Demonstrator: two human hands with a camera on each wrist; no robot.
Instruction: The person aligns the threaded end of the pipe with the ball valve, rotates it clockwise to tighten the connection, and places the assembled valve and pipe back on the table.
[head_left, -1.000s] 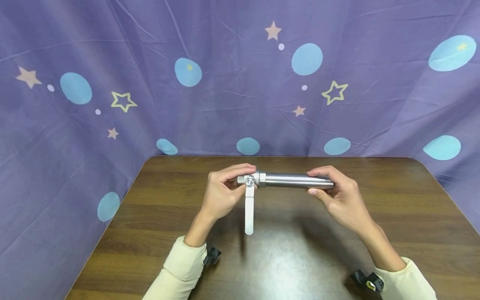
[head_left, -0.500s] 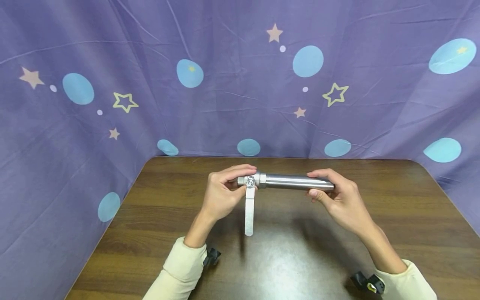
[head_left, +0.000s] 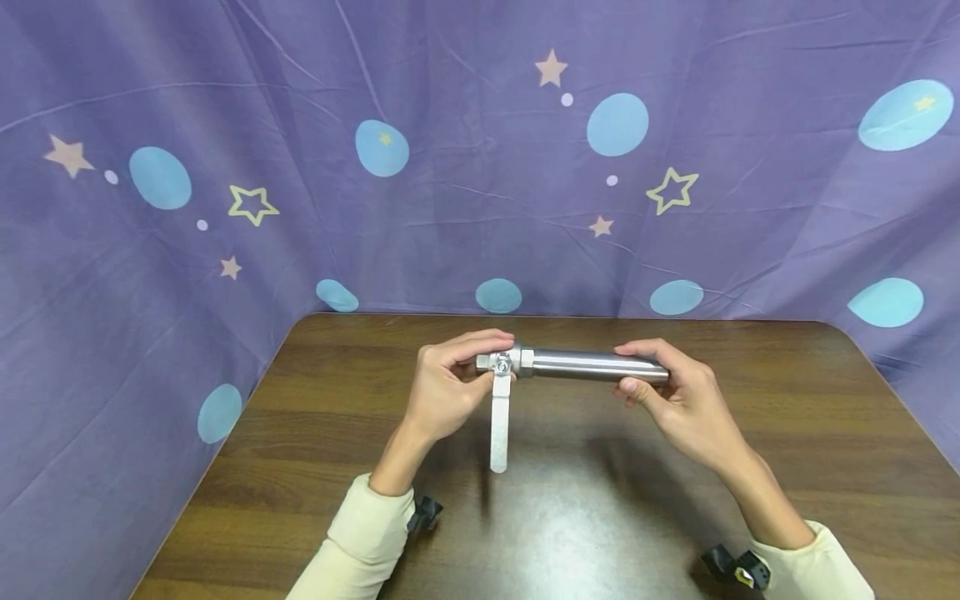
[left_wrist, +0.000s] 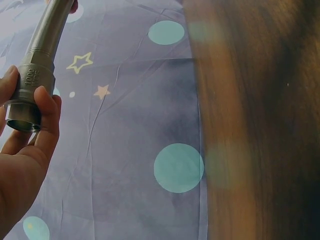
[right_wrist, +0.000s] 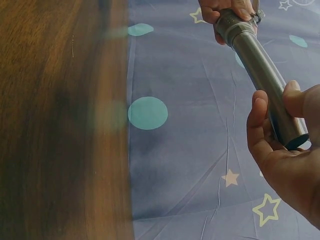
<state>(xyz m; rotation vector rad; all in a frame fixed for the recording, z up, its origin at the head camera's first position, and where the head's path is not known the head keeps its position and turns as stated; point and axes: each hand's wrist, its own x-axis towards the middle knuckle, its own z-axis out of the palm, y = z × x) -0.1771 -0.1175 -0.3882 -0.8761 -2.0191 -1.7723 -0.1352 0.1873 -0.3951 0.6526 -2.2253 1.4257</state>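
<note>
A metal ball valve [head_left: 514, 359] with a long pale lever handle [head_left: 499, 425] is joined end to end with a smooth steel pipe [head_left: 577, 364]. Both hang level above the table, their shadows falling below. My left hand [head_left: 442, 387] grips the valve body between fingers and thumb; the lever points down toward me. At the pipe's far right end, my right hand [head_left: 686, 400] holds it with fingers over the top and thumb below. In the left wrist view, the open mouth of the valve [left_wrist: 24, 117] shows between the fingers. Raised lettering marks its body.
The brown wooden table [head_left: 315, 500] lies under both hands. Behind and to the sides hangs a purple curtain [head_left: 465, 167] with stars and blue dots. Black wrist-worn devices [head_left: 426, 513] sit at the pale sleeves [head_left: 367, 525].
Both hands keep the same hold on the valve and pipe. The whole head view has shifted very slightly, with the scene sitting a little lower; otherwise things look the same.
</note>
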